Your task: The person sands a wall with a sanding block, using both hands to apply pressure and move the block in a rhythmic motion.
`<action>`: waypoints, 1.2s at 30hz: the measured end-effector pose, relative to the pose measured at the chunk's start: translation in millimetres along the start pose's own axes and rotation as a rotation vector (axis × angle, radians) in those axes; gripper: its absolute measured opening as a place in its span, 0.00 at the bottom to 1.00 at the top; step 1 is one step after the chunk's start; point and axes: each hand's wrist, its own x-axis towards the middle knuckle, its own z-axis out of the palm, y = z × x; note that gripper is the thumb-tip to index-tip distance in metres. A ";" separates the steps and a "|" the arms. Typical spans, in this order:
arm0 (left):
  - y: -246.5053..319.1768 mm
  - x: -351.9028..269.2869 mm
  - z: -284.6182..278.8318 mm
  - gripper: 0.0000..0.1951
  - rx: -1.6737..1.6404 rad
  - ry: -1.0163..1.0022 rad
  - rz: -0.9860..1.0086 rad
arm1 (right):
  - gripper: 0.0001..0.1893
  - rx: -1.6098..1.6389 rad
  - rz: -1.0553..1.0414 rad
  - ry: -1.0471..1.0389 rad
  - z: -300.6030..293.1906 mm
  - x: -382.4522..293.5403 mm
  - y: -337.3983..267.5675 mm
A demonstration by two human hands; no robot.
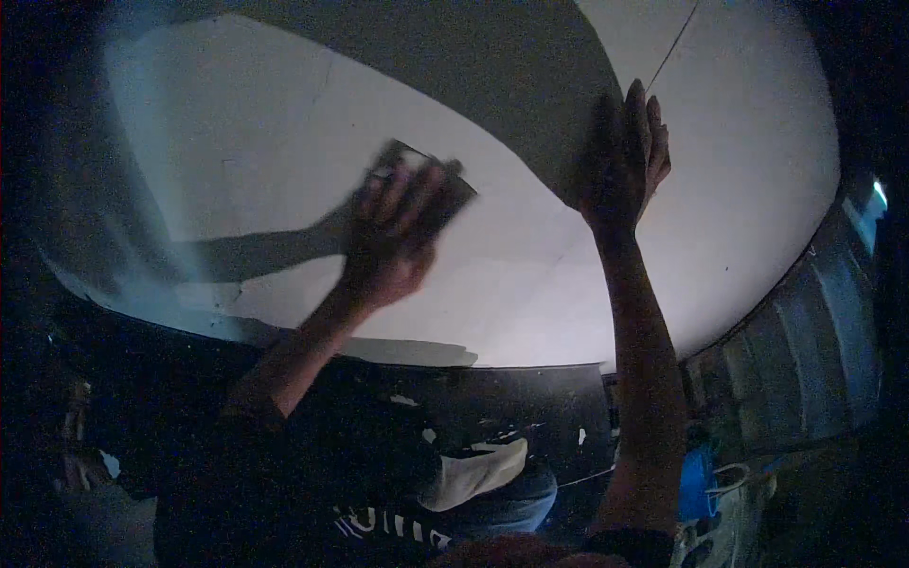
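A large, smooth, pale curved panel (497,284) spans the view before me, with my shadows across it. My left hand (398,220) grips a dark, flat, roughly rectangular block (454,192) against the panel; motion blurs both, and the block's kind cannot be told. My right hand (628,156) lies on the panel further right, fingers extended and close together, with nothing visible in it. Part of its palm is in shadow. A thin dark line (673,53) runs over the panel just beyond those fingertips.
Below the panel's lower edge the surroundings are dark. A blue container (697,483) stands at the lower right, beside a pale loop-shaped thing (731,479). Corrugated sheeting (795,369) rises at the right. A pale piece of material (483,472) shows near my body.
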 end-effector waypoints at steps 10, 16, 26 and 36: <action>14.0 -17.7 7.3 0.31 -0.116 -0.403 0.217 | 0.28 -0.147 -0.053 -0.008 2.3 -3.6 1.8; -42.2 -6.3 -43.9 0.33 0.192 -0.048 0.004 | 0.30 -0.004 -0.008 -0.022 0.0 -5.4 -2.0; 54.8 -5.9 42.0 0.33 -0.089 -0.216 0.210 | 0.28 -0.009 -0.033 -0.011 1.8 -1.1 -1.6; -19.8 -20.3 -30.3 0.36 0.151 -0.020 -0.030 | 0.28 -0.019 -0.056 0.011 0.2 -1.5 2.0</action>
